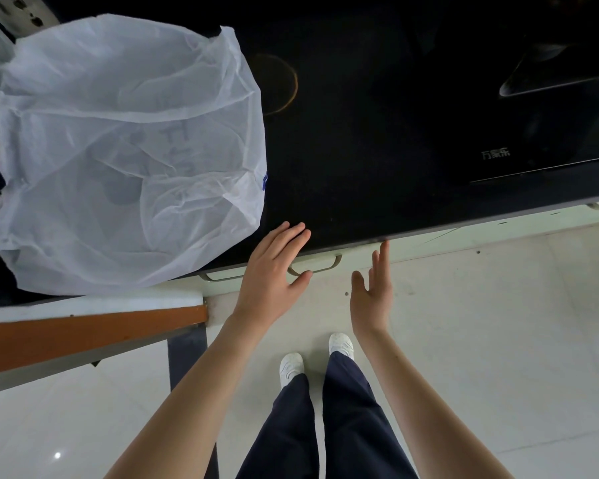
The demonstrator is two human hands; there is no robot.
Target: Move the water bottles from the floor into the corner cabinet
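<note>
Head view, looking straight down at my feet. Left hand (274,271) is wide, fingers straight and close together, palm down. Its fingertips lie over the near edge of the black surface (360,167) and its thumb crosses a metal handle (322,266). I cannot tell if it touches either. Right hand (372,295) is also wide, seen edge-on, with fingers straight, thumb spread and nothing held. Its longest fingertip reaches the surface's near edge, just right of that handle.

Cabinet (429,242) shows only as a cream strip under the surface edge, with a second handle (222,276) further left. Bottles: I cannot tell where they are from this view.

White see-through bag (118,150) sits on the left of the surface, bulging, and overhangs the near edge. Glossy black hob (550,115) with white lettering is far right. An orange-brown board (83,326) runs along the left, near side. Pale tiled floor (498,340) is below, with two white shoes (291,368) and dark trousers (353,426) between my forearms.
</note>
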